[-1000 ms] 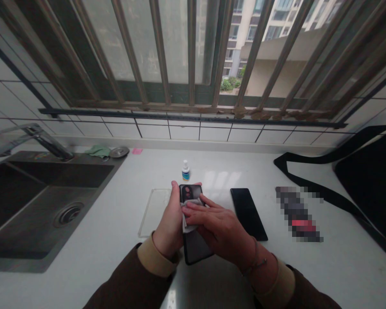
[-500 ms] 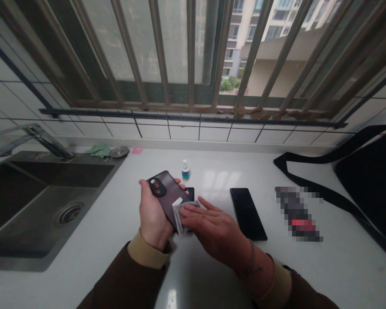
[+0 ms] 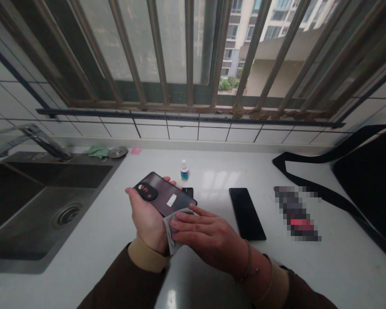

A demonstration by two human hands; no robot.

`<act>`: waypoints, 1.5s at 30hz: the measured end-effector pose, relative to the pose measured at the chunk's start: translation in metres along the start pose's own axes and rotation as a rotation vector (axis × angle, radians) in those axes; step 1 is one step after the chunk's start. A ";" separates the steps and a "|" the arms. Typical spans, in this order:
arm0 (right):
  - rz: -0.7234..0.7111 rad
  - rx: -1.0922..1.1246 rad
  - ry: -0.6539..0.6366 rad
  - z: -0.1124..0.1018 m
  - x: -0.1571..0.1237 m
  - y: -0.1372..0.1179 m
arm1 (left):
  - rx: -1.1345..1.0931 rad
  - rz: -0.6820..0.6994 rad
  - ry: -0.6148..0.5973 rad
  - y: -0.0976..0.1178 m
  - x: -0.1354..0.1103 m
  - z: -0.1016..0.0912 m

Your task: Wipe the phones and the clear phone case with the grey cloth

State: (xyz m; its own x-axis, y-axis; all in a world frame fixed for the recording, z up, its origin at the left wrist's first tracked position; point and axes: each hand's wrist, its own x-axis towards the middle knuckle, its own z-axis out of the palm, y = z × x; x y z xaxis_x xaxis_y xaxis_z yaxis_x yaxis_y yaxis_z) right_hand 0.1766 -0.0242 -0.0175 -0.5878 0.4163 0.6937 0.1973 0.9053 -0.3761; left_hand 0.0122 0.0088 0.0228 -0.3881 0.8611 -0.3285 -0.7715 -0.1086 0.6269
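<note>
A dark, see-through phone case rests across my left hand, whose thumb and fingers hold its edges. The case has an oval camera cutout at its upper left and a small white label. My right hand presses a folded grey cloth against the case's lower edge, fingers closed over the cloth. Behind the case lies a small black object, mostly hidden. A small white spray bottle with a blue label stands beyond my left fingers. A black phone lies to the right of my right hand.
At the left is a sink with a faucet, a green cloth and a metal drain cover. A pixelated object and a black bag with a strap occupy the counter's right side.
My left hand has moved slightly left and tilted the case flatter. The cloth under my right hand has slid down and left toward the case's near edge, uncovering the white label.
</note>
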 end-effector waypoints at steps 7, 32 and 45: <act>0.102 0.002 0.161 -0.005 0.002 0.002 | -0.151 0.037 0.053 0.009 0.013 0.001; 0.781 0.242 0.520 -0.008 0.001 0.009 | 0.520 0.064 -0.357 -0.027 -0.001 -0.010; 0.854 0.265 0.645 -0.019 0.003 0.009 | 0.893 -0.128 -0.731 -0.018 0.003 -0.017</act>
State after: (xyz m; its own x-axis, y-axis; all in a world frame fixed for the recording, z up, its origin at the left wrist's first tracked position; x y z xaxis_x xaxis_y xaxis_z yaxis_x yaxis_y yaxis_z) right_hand 0.1918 -0.0129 -0.0072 0.1968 0.9320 0.3043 0.1239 0.2842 -0.9507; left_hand 0.0166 0.0051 -0.0015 0.2754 0.9535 -0.1223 -0.0409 0.1387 0.9895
